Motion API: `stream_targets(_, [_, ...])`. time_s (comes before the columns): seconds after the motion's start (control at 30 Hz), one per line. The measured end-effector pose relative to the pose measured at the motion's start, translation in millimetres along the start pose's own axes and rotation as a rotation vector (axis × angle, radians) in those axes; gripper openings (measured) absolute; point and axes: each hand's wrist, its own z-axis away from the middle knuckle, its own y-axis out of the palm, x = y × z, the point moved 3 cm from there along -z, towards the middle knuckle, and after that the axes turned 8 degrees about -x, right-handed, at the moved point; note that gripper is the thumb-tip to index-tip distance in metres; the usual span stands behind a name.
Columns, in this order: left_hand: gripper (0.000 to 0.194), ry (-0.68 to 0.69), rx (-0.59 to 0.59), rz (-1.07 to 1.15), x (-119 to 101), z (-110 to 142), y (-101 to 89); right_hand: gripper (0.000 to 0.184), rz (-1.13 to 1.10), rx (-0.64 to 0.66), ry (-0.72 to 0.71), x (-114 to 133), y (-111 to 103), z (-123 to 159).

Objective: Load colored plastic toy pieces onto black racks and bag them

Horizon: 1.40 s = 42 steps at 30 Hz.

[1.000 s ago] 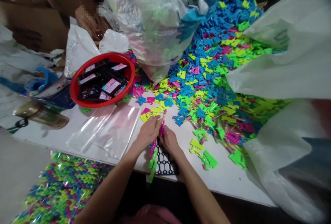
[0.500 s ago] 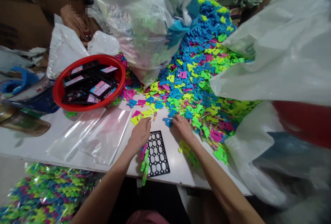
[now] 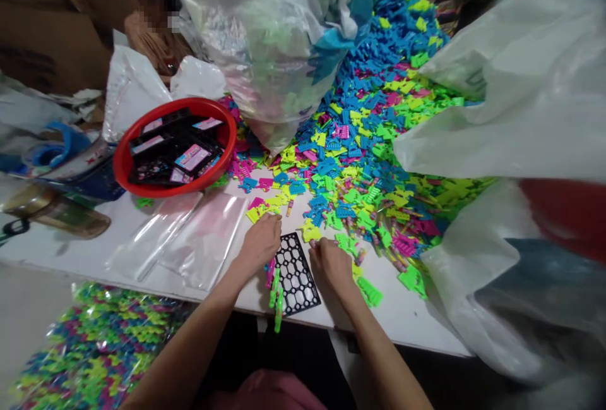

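Observation:
A black plastic grid (image 3: 297, 274) with rounded openings lies near the table's front edge. My left hand (image 3: 261, 242) is closed at its upper left corner; whatever the fingers pinch is hidden. Pink pieces (image 3: 269, 273) and bright green pieces (image 3: 278, 309) sit along the grid's left side, below that hand. To the right of the grid, my right hand (image 3: 335, 263) rests low with curled fingers, and their contents cannot be made out. A yellow plastic piece (image 3: 311, 230) lies just beyond its fingertips. One small pencil-like stick (image 3: 290, 208) lies past my left hand.
A large heap of blue, yellow, green and pink pieces (image 3: 350, 138) covers the back and right. A red basin (image 3: 175, 191) holds black packs. Clear bags (image 3: 203, 239) lie left. White sacks (image 3: 516, 94) overhang the right side. A person (image 3: 154, 31) is at the back left.
My right hand has drawn back from the blue pieces toward the grid's right side. A yellow piece now shows beyond its fingers. My left hand stays by the grid's corner; the view has shifted slightly.

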Motion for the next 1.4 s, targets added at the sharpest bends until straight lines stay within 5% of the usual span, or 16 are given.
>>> stream_targets(0.13, [0.037,0.026,-0.075,0.005,1,0,-5.5,0.024,-0.58,-0.011,0.131,6,-15,-13])
stream_targets(0.23, [0.035,0.027,0.023,-0.009,3,0,-0.7,0.028,-0.972,-0.092,0.136,21,-15,-4])
stream_targets(0.3, [0.036,0.002,0.066,-0.006,4,1,2.1,0.024,-1.033,-0.035,0.137,36,-2,7])
stream_targets(0.4, [0.036,-0.005,0.062,0.015,4,1,3.0,0.017,-0.997,0.069,0.169,54,22,15])
stream_targets(0.5, [0.035,-0.006,0.054,0.044,4,0,2.0,0.013,-0.92,0.034,0.077,64,32,11])
stream_targets(0.7, [0.037,-0.042,0.068,0.059,3,4,-0.1,0.016,-0.351,0.053,-0.2,76,37,10])
stream_targets(0.83, [0.039,-0.06,0.071,0.049,7,2,0.4,0.025,-0.14,0.14,-0.246,90,41,4])
stream_targets(1.07, [0.036,-0.05,0.038,0.084,12,0,0.2,0.028,-0.269,0.166,-0.386,87,38,-7])
stream_targets(1.27, [0.039,-0.044,0.037,0.083,11,0,0.1,0.018,-0.507,0.124,-0.242,67,43,-5])
stream_targets(1.4, [0.04,-0.06,0.033,0.076,8,1,0.8,0.03,-0.424,0.112,-0.29,69,40,3])
